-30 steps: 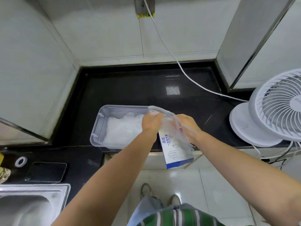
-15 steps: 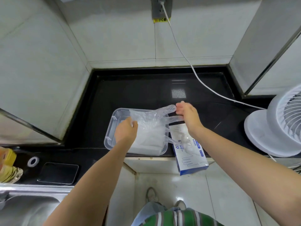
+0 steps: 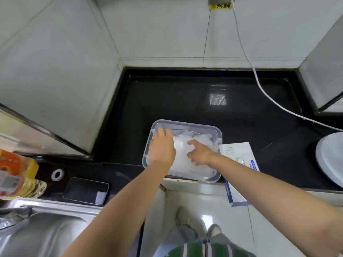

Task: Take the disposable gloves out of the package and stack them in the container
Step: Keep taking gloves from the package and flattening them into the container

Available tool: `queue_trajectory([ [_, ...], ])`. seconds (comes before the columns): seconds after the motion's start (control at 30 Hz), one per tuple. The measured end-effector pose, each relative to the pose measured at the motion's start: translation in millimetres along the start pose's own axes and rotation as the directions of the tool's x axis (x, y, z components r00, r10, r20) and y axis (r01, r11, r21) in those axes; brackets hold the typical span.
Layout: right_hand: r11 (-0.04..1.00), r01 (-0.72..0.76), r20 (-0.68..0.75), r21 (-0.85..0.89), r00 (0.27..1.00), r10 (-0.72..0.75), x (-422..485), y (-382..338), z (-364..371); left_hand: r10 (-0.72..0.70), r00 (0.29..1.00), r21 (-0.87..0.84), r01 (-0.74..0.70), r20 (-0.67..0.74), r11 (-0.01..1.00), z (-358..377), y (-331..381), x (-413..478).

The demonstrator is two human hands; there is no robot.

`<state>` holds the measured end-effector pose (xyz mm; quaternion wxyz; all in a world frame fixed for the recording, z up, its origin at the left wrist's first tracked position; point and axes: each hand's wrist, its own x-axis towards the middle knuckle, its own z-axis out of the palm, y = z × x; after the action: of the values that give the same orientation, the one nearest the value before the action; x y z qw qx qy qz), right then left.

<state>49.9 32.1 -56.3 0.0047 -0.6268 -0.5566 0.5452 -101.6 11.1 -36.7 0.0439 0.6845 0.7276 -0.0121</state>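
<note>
A person's left hand (image 3: pixel 161 149) and right hand (image 3: pixel 200 153) rest with loose, unclenched fingers on gloves (image 3: pixel 197 138) piled in a clear container (image 3: pixel 185 123). The package (image 3: pixel 234 151) lies just beside it.

Counted on the bench (image 3: pixel 176 101): one clear container (image 3: pixel 185 124), one glove package (image 3: pixel 235 151), one phone (image 3: pixel 86 191), one tape roll (image 3: pixel 57 174), one bottle (image 3: pixel 16 175), one fan base (image 3: pixel 330 160), one white cable (image 3: pixel 259 86). One sink (image 3: pixel 46 234). Two hands: left hand (image 3: pixel 161 149), right hand (image 3: pixel 201 153). Gloves (image 3: pixel 181 145) in the pile: number indistinct.

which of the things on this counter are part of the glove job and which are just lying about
Job: clear container, gloves piled in it, glove package beside it, left hand, right hand.
Lying about: phone, tape roll, oil bottle, sink, fan base, white cable.
</note>
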Motion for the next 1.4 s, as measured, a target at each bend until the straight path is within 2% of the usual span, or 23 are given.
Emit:
queue_trajectory([
  [0.07,0.999,-0.023,0.032,0.022,0.999,0.022,1.5,-2.9,5.2,0.137,0.987,0.035,-0.135,-0.087,0.99,-0.5,6.9,2.7],
  [0.1,0.999,-0.026,0.041,0.019,0.999,0.026,6.1,-3.9,8.8,0.209,0.974,0.03,-0.207,-0.085,0.978,1.6,10.2,6.0],
  [0.17,1.0,-0.023,0.047,0.004,0.999,0.023,9.5,-5.2,13.8,0.281,0.959,0.006,-0.281,0.038,0.96,6.9,19.2,10.4],
  [0.23,0.999,-0.039,0.054,-0.018,0.998,0.04,12.3,-3.6,16.1,0.187,0.939,-0.093,-0.167,0.289,0.982,18.0,22.2,14.4],
  [0.27,0.998,-0.058,0.058,-0.019,0.997,0.059,12.7,-2.1,15.8,0.122,0.9,-0.146,-0.066,0.419,0.987,24.6,19.4,15.0],
  [0.33,0.995,-0.104,0.037,-0.011,0.994,0.104,12.7,0.9,12.7,0.053,0.819,-0.193,0.071,0.571,0.979,38.7,7.5,15.8],
  [0.47,0.974,-0.225,-0.065,0.013,0.972,0.225,16.2,4.9,7.3,0.038,0.737,-0.241,0.172,0.675,0.955,44.4,-8.9,17.9],
  [0.6,0.96,-0.259,0.011,-0.106,0.965,0.262,15.3,6.4,11.3,0.025,0.692,-0.205,0.179,0.722,0.962,41.0,-6.0,20.5],
  [0.67,0.964,-0.241,0.026,-0.112,0.969,0.245,14.4,6.1,10.1,0.032,0.702,-0.211,0.17,0.711,0.962,41.2,-6.4,20.1],
  [0.73,0.981,-0.18,0.001,-0.07,0.984,0.181,11.6,2.7,6.1,0.041,0.778,-0.223,0.129,0.627,0.966,37.8,-7.9,17.5],
  [0.8,0.997,-0.067,-0.069,-0.04,0.996,0.064,6.1,-4.3,-0.8,0.003,0.899,-0.234,0.11,0.438,0.966,28.6,-4.9,14.7],
  [0.87,0.997,0.08,-0.176,0.009,0.981,-0.078,-1.1,-14.4,-10.6,-0.066,0.966,-0.274,0.136,0.25,0.952,15.3,6.3,12.8],
  [0.97,0.944,0.32,-0.368,0.075,0.889,-0.272,-20.1,-23.5,-31.7,-0.065,0.99,-0.322,0.103,0.127,0.941,-3.8,32.9,5.6],
  [1.07,0.896,0.436,-0.531,0.079,0.779,-0.332,-43.1,-15.8,-57.8,-0.016,0.998,-0.379,0.04,0.067,0.925,-16.8,61.2,-2.2],
  [1.13,0.918,0.391,-0.585,0.058,0.759,-0.286,-51.6,6.7,-71.9,0.018,0.999,-0.412,0.0,0.041,0.911,-24.3,82.3,-9.1],
  [1.23,0.989,0.148,-0.553,-0.024,0.822,-0.136,-59.8,56.0,-84.7,0.081,0.996,-0.481,-0.055,0.034,0.875,-29.3,115.1,-24.0],
  [1.33,0.957,-0.106,-0.345,-0.269,0.939,0.007,-67.8,92.8,-84.0,0.139,0.989,-0.531,-0.092,0.048,0.842,-26.5,142.3,-36.0],
  [1.4,0.877,-0.134,-0.238,-0.46,0.971,0.024,-75.2,106.9,-76.5,0.195,0.976,-0.542,-0.112,0.097,0.833,-21.8,160.6,-45.4],
])
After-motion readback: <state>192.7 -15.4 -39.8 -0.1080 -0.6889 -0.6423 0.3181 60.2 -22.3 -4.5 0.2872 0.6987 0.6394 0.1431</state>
